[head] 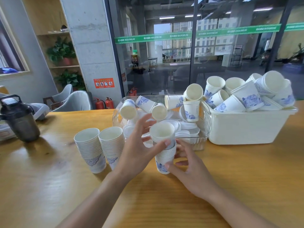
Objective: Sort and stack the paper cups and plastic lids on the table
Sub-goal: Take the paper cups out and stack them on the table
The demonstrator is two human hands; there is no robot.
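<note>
A stack of white paper cups with blue flowers (164, 150) stands on the wooden table (49, 186) in the middle. My left hand (139, 152) holds its upper part, thumb across the front. My right hand (185, 165) grips the lower part from the right. Two taller finished stacks (91, 150) (111, 145) stand side by side to the left. Behind, a clear bin (204, 129) holds white plastic lids (185, 127) with loose cups (144, 104) lying on top. A white tub (246, 127) at the right is heaped with more loose cups (246, 94).
A dark shaker bottle (19, 119) stands at the table's left edge beside a grey object. Chairs, fire extinguishers and a glass wall lie beyond the table. Bare wood stretches in front of my arms.
</note>
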